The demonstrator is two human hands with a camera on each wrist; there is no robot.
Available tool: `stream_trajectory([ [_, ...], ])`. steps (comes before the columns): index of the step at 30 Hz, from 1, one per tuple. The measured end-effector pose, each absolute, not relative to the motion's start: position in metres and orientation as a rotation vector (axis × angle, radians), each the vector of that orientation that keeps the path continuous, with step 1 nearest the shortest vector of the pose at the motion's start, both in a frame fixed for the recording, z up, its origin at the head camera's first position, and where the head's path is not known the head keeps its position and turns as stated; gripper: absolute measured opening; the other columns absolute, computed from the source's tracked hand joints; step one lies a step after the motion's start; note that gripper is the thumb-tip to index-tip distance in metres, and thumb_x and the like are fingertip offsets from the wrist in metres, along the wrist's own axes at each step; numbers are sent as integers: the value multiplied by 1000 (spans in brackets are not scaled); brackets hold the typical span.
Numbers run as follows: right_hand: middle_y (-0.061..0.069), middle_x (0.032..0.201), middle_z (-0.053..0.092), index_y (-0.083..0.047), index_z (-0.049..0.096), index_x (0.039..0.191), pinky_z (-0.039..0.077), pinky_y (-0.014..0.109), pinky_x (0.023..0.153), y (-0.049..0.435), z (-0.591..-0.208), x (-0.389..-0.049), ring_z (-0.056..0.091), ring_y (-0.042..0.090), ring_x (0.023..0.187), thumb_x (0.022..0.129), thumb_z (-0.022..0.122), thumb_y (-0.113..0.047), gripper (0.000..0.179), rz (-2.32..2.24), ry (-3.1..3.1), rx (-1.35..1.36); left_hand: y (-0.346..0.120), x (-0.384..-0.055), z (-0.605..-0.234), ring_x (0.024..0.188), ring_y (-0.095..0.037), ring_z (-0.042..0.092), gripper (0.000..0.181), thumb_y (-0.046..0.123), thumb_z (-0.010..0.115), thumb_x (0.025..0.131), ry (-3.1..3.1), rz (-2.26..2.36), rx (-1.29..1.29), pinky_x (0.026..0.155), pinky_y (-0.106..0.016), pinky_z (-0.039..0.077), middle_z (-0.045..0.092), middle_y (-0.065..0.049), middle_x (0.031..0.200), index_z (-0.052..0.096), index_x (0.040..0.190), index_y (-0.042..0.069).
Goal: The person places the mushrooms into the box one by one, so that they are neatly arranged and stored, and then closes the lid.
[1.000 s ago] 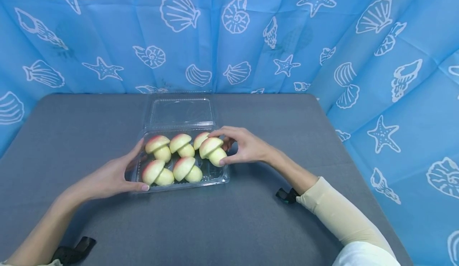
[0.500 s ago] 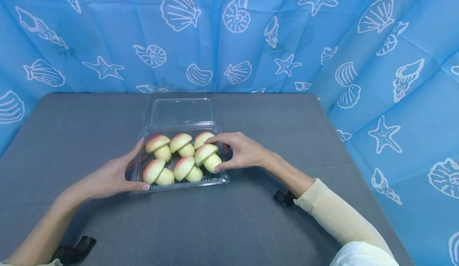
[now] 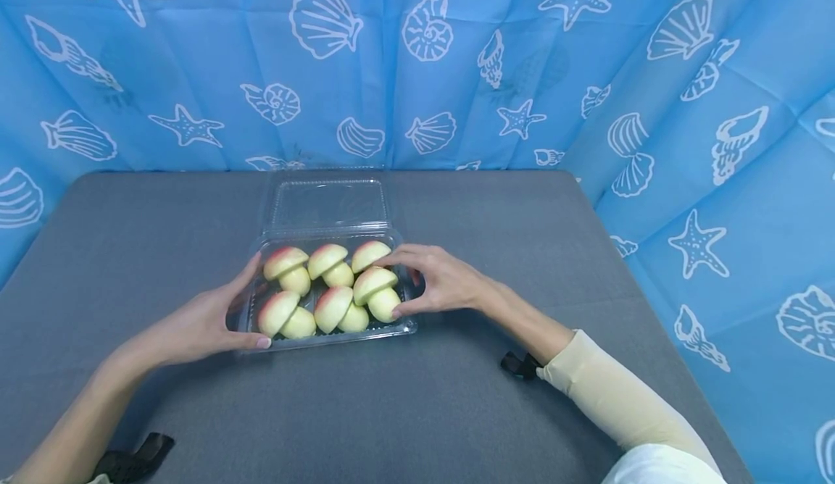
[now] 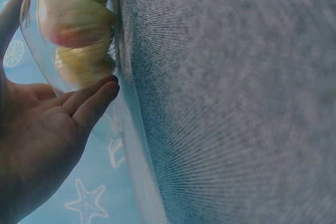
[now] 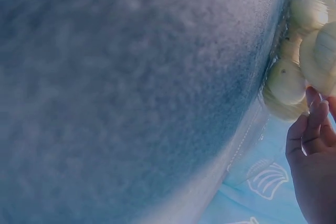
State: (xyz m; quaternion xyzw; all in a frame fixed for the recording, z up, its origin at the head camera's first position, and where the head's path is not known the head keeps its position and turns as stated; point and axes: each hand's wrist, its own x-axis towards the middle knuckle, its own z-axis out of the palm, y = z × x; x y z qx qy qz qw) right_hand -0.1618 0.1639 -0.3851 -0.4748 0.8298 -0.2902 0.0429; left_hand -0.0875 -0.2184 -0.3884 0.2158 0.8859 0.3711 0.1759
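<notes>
A clear plastic container holds several pale yellow toy mushrooms with red-blushed caps, laid in two rows of three. My right hand pinches the front-right mushroom between thumb and fingers, inside the container's right end. In the right wrist view, curled fingertips lie at this mushroom's underside. Around the container's left end my left hand holds on, thumb at the front rim and index finger along the left side. The left wrist view shows its other fingers against the outer wall, beside a mushroom.
Behind the container, its hinged transparent lid lies folded back toward the table's far edge. The table has a grey cloth. A blue curtain printed with white shells and starfish hangs behind and along the right.
My right hand has moved down and slightly left with the mushroom, which now sits lower in the container's front-right spot. My left hand has stayed at the container's left end.
</notes>
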Motion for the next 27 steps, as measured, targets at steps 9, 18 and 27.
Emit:
stream_trajectory([
  [9, -8, 114, 62, -16, 63, 135, 41, 22, 56, 170, -385, -165, 52, 6, 69, 78, 83, -44, 67, -906, 2517, -1460, -218, -88, -389, 133, -50, 40, 122, 46, 79, 83, 2522, 1047, 620, 103, -61, 40, 28, -32, 155, -10, 159, 12],
  [18, 2, 114, 66, -8, 66, 128, 55, 39, 66, 176, -377, -177, 60, 12, 76, 79, 85, -32, 58, -1065, 2483, -1454, -219, -88, -388, 135, -50, 39, 123, 48, 78, 82, 2518, 1044, 604, 104, -61, 39, 23, -32, 157, -10, 159, 12],
  [27, 9, 112, 69, -5, 68, 125, 55, 32, 76, 183, -377, -200, 63, 11, 80, 83, 82, -22, 47, -1163, 2567, -1336, -220, -90, -389, 135, -48, 39, 123, 51, 78, 81, 2531, 1029, 611, 103, -61, 41, 21, -30, 158, -9, 159, 14],
])
